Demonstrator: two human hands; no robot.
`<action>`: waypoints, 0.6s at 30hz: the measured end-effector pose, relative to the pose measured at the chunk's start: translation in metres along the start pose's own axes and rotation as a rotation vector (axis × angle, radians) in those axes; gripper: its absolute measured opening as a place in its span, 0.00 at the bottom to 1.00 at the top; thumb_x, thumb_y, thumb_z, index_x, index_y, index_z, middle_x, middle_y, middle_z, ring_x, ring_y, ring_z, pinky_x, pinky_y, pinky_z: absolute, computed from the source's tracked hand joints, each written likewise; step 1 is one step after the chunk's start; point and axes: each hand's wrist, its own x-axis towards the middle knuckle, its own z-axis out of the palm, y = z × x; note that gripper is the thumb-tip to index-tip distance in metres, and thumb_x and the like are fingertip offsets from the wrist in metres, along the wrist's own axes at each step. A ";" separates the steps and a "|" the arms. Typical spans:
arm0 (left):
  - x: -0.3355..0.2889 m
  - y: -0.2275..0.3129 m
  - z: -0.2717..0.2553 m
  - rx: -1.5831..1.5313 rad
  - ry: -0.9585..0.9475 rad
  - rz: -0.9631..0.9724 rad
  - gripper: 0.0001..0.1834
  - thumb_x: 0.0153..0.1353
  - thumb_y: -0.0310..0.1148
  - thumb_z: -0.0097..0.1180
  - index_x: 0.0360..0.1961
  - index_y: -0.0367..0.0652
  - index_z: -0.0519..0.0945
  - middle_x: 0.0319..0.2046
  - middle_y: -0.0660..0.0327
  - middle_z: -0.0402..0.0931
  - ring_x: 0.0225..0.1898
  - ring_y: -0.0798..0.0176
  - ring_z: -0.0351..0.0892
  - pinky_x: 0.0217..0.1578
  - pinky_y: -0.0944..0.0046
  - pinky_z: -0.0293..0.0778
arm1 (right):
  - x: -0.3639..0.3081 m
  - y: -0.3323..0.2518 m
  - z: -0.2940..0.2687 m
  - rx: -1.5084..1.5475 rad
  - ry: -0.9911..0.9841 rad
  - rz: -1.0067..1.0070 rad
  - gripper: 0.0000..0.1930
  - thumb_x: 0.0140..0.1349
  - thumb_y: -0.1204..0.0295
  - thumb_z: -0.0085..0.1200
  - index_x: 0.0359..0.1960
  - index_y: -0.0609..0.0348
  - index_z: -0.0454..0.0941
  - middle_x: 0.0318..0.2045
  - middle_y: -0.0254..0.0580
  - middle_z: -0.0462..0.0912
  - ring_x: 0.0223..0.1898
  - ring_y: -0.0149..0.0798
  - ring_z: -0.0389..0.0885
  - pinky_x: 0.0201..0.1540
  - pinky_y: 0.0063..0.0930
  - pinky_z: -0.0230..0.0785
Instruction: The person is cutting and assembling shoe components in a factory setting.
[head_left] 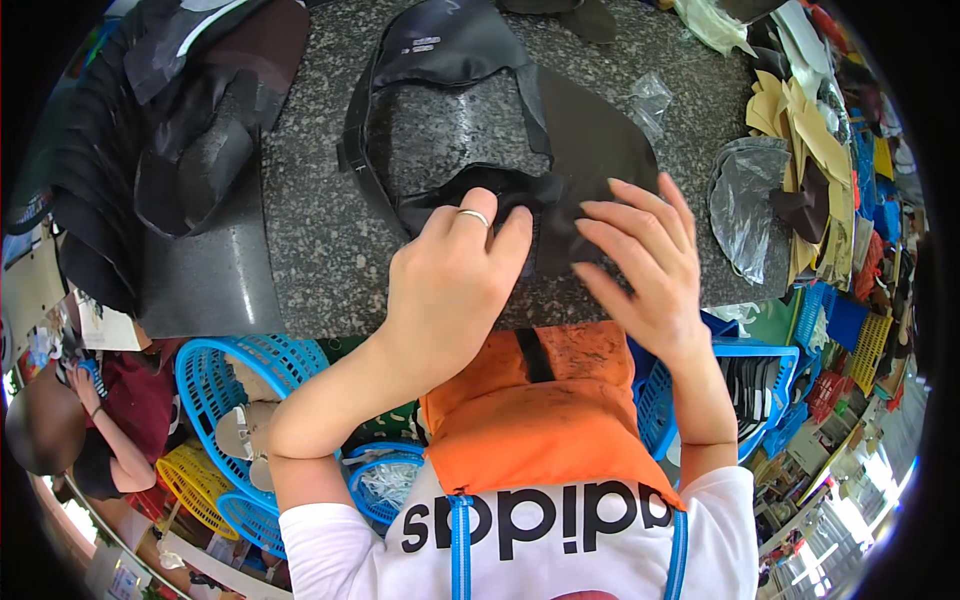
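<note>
Black pieces (pixel 90 170) are lying stacked on the table (pixel 320 215) at the left, a plastic bag (pixel 750 205) and tan pieces (pixel 800 130) at the right. Blue baskets (pixel 205 400) are standing below the table's near edge. The black loop (pixel 450 50) is lying mid-table before the person, its long axis running from the far side toward the apron (pixel 550 430), its dark flap (pixel 605 150) pointing right. The left hand (pixel 450 265) is covering part of the near rim, thumb and forefinger slightly apart there; its other fingers are hiding, so its hold cannot be told. The right hand (pixel 645 255) is spreading loosely over the flap, gripping nothing; whether its fingertips are touching is unclear.
</note>
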 end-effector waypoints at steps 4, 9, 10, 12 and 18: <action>0.005 0.001 0.005 -0.027 0.020 -0.003 0.15 0.47 0.22 0.59 0.40 0.37 0.81 0.38 0.56 0.71 0.35 0.58 0.75 0.25 0.63 0.77 | -0.011 0.020 -0.010 -0.132 -0.028 -0.138 0.12 0.46 0.72 0.63 0.35 0.55 0.82 0.40 0.35 0.81 0.52 0.42 0.78 0.67 0.53 0.59; 0.010 -0.001 0.006 -0.111 -0.010 0.019 0.17 0.47 0.20 0.58 0.42 0.32 0.81 0.39 0.56 0.72 0.39 0.57 0.75 0.34 0.62 0.78 | -0.002 0.013 0.012 -0.162 0.037 -0.419 0.07 0.42 0.72 0.56 0.24 0.60 0.80 0.29 0.37 0.76 0.41 0.40 0.78 0.64 0.46 0.66; 0.009 -0.001 0.005 -0.123 -0.020 0.010 0.18 0.47 0.19 0.58 0.43 0.31 0.81 0.40 0.56 0.72 0.40 0.56 0.74 0.36 0.62 0.77 | 0.000 0.011 0.012 -0.163 0.039 -0.417 0.07 0.42 0.72 0.56 0.24 0.60 0.80 0.29 0.37 0.76 0.41 0.40 0.78 0.64 0.46 0.66; 0.009 0.000 0.004 -0.132 -0.029 0.000 0.19 0.47 0.19 0.57 0.44 0.30 0.81 0.41 0.56 0.73 0.40 0.56 0.74 0.37 0.62 0.77 | 0.004 0.009 0.010 -0.213 -0.068 -0.482 0.06 0.41 0.73 0.54 0.21 0.61 0.79 0.26 0.37 0.74 0.38 0.41 0.77 0.62 0.44 0.67; 0.005 0.005 -0.002 -0.207 -0.132 -0.066 0.29 0.44 0.20 0.67 0.52 0.37 0.77 0.47 0.53 0.74 0.48 0.48 0.75 0.47 0.55 0.76 | 0.018 0.015 0.015 -0.009 -0.096 -0.418 0.06 0.44 0.73 0.56 0.25 0.60 0.76 0.28 0.38 0.75 0.37 0.44 0.77 0.56 0.42 0.70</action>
